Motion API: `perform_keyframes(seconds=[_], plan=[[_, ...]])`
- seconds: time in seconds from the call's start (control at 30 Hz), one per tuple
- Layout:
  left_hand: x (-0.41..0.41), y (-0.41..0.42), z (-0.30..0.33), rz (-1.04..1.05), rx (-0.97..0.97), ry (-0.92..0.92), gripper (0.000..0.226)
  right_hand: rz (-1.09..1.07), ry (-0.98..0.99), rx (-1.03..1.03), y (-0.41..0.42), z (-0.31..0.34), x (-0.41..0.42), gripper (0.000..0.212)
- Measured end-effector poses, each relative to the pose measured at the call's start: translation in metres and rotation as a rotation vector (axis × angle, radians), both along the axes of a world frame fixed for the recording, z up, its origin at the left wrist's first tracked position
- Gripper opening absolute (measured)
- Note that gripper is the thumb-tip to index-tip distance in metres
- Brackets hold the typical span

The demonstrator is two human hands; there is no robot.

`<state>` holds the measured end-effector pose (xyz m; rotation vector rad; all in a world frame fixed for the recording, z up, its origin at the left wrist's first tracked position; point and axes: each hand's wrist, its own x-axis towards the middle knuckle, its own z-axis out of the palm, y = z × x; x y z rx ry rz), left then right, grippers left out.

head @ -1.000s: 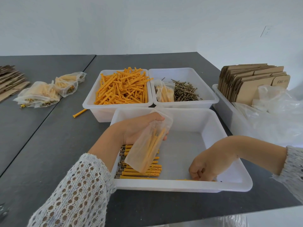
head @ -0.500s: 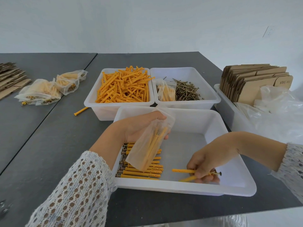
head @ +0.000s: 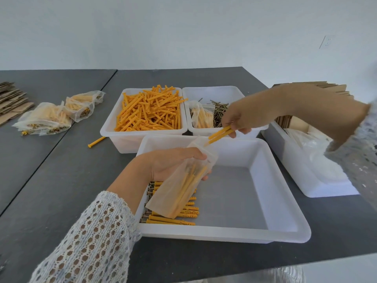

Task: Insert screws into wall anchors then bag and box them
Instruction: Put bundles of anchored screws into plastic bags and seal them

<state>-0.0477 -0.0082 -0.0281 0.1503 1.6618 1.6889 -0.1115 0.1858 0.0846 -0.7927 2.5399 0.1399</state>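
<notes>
Frame centre: I see the left hand (head: pixel 173 164) clamp the bag (head: pixel 181 186) tilted, mouth up, over the near tray (head: pixel 275 180) to receive. Right hand (head: pixel 242 117) pinches two anchors (head: pixel 220 134), tips at the mouth.

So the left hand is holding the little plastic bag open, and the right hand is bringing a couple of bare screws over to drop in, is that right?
Not quite. The head view shows the right hand pinching two orange wall anchors, not bare screws, their tips at the mouth of the plastic bag. The rest holds: the left hand grips that bag over the front tray.
</notes>
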Motion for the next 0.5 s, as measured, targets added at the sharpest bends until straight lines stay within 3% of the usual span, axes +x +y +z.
perform_keyframes(seconds=[0.17, 0.27, 0.4, 0.5], plan=[[0.002, 0.002, 0.003, -0.015, 0.027, 0.014, 0.037, 0.162, 0.034, 0.151, -0.04, -0.011, 0.012, 0.023], [0.003, 0.001, 0.004, -0.014, 0.045, -0.011, 0.033, 0.243, -0.059, -0.076, -0.045, -0.016, 0.016, 0.022], [0.003, -0.001, 0.005, 0.052, 0.107, 0.072, 0.025, 0.11, -0.229, -0.501, -0.026, -0.017, 0.023, 0.031], [0.002, -0.002, 0.005, 0.097, 0.137, 0.099, 0.027, 0.007, -0.13, -0.625, -0.001, -0.017, 0.029, 0.03]])
